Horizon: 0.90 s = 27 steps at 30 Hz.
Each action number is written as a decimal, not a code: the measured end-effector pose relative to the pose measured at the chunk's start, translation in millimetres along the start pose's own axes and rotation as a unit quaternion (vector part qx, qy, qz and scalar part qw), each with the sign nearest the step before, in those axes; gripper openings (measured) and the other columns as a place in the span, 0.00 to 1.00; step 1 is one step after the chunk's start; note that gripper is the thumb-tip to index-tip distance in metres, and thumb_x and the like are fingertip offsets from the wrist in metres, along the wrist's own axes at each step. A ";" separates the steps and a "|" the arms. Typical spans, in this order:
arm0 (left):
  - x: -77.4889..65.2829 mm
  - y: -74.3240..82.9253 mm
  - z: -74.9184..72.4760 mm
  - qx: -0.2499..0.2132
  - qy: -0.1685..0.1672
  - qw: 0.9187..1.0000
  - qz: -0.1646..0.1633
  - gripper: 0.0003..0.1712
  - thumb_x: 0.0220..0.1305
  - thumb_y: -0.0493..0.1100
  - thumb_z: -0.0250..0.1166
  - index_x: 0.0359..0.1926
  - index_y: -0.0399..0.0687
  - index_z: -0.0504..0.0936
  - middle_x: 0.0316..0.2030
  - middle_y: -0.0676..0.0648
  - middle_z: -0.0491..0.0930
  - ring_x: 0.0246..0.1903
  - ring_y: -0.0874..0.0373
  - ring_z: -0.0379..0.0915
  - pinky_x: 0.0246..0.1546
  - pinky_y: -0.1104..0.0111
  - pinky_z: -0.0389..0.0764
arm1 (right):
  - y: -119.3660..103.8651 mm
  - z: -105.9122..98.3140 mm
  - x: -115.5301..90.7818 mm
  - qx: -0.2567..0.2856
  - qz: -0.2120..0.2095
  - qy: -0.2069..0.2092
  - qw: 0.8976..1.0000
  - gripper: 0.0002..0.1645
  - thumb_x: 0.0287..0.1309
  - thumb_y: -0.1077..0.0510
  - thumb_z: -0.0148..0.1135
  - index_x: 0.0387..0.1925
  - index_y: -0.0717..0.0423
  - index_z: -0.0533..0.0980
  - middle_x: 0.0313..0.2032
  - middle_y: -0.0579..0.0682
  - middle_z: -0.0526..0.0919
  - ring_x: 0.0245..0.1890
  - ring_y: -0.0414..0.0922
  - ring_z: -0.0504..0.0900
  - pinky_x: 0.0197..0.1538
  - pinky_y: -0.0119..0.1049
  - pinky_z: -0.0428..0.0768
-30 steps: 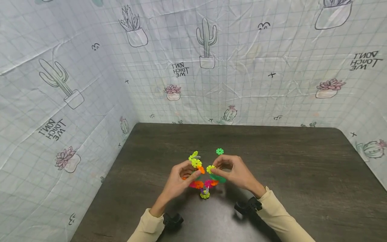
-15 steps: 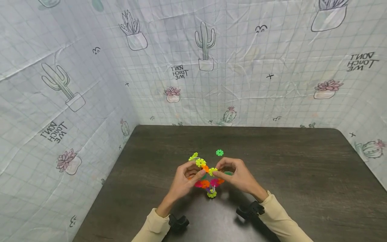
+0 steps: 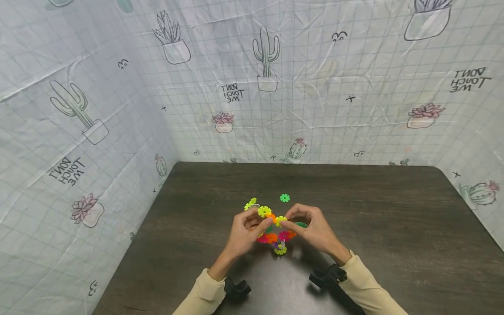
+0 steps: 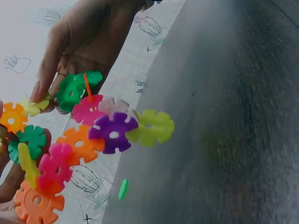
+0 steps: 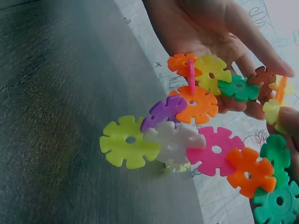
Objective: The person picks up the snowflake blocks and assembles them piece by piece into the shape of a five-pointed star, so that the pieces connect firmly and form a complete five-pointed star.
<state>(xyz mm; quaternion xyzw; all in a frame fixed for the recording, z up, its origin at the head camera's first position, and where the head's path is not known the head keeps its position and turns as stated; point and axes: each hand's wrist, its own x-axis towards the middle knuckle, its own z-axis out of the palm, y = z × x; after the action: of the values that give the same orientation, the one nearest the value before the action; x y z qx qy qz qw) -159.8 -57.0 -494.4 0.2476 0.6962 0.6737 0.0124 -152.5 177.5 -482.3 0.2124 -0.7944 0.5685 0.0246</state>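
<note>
A loop of flower-shaped interlocking discs hangs between both hands: orange, pink, green, purple, white and yellow. My left hand (image 3: pixel 246 232) pinches an orange disc (image 3: pixel 271 216) near one end, beside a yellow disc (image 3: pixel 264 211). From the other side, my right hand (image 3: pixel 313 227) pinches another yellow disc (image 3: pixel 281 221), which meets that orange one; whether they are slotted together, I cannot tell. At the loop's bottom, a purple disc (image 4: pixel 113 134) and a white disc (image 5: pixel 173 140) join a yellow-green disc (image 5: pixel 128 142). Fingers hide parts of the green discs (image 5: pixel 278 200).
On the dark table (image 3: pixel 374 210), a loose green disc (image 3: pixel 285 198) lies beyond the hands. A small cluster of yellow discs (image 3: pixel 250 203) sits behind the left hand. A printed cloth (image 3: pixel 323 87) walls in the back and sides. Black wrist cameras (image 3: pixel 328 277) hang beneath both wrists.
My left hand has moved right with its end of the loop, closing the gap between the orange disc and the right hand's yellow disc. The loop's bottom has shifted right too.
</note>
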 end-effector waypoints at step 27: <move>7.0 -5.3 12.2 -0.009 0.044 0.999 0.016 0.08 0.70 0.40 0.69 0.46 0.41 0.87 0.36 0.32 0.89 0.30 0.62 0.85 0.35 0.70 0.86 | 4.5 2.9 0.6 0.002 -0.018 0.065 0.998 0.06 0.62 0.61 0.74 0.36 0.48 0.83 0.34 0.47 0.92 0.34 0.45 0.89 0.45 0.35 0.86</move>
<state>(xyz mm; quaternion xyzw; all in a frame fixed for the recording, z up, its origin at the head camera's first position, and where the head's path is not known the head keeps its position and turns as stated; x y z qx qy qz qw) -163.4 -43.0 -498.3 0.2288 0.6860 0.6901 -0.0266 -154.0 175.9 -487.1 0.1898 -0.7860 0.5821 0.0859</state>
